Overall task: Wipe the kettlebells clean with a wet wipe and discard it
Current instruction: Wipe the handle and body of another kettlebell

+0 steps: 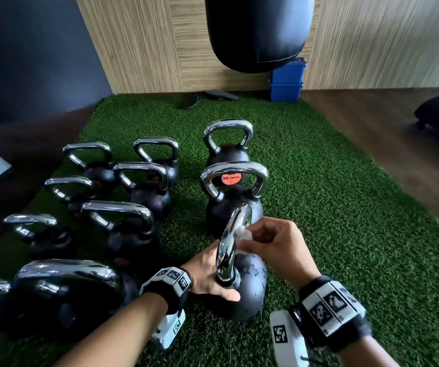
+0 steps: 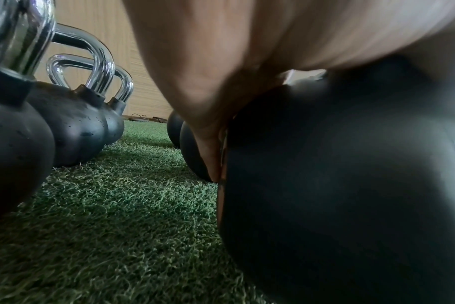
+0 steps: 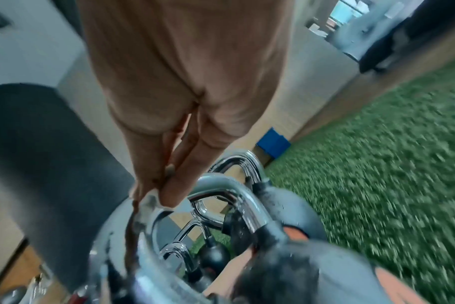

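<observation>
A black kettlebell (image 1: 251,287) with a chrome handle (image 1: 233,242) stands on the green turf in front of me, its ball beaded with drops. My left hand (image 1: 210,278) grips the ball at the foot of the handle, thumb lying across the front. In the left wrist view the palm (image 2: 221,61) lies against the dark ball (image 2: 338,185). My right hand (image 1: 276,247) pinches a crumpled white wet wipe (image 1: 245,234) against the handle's upper right side. The right wrist view shows the fingertips (image 3: 169,195) holding the wipe (image 3: 149,198) on the chrome.
Several more kettlebells (image 1: 125,229) stand in rows to the left, and two (image 1: 233,200) just behind. A black punching bag (image 1: 258,33) hangs above a blue bin (image 1: 287,80) at the wooden wall. Sandals (image 1: 194,100) lie at the turf's far edge. Wood floor (image 1: 387,133) runs on the right.
</observation>
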